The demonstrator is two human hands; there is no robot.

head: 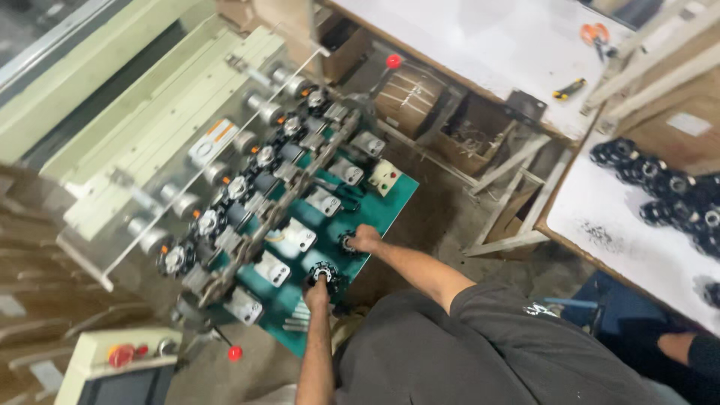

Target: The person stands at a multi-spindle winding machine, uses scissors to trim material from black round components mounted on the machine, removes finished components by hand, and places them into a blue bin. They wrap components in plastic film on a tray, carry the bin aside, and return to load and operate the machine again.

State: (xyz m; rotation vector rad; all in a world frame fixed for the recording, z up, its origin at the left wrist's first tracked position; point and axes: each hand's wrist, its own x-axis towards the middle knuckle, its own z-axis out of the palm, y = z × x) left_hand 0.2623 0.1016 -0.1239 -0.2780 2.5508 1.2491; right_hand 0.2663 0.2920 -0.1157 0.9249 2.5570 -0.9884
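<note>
My left hand (pixel 316 291) rests on top of a black round part with a white centre (pixel 322 271), near the front edge of the green machine plate (pixel 390 204). My right hand (pixel 365 238) grips a second black round part (pixel 347 243) farther along the same edge. In front of both hands stands a row of white fixture blocks (pixel 271 268). Beyond them, a line of spindles carries several more black round parts (pixel 238 187).
Red-knobbed levers stick up at the far end (pixel 393 61) and near end (pixel 235 352) of the machine. A control box with a red button (pixel 120 355) sits at the lower left. The white table at the right holds several black parts (pixel 660 191). Another person's arm (pixel 686 346) is at the lower right.
</note>
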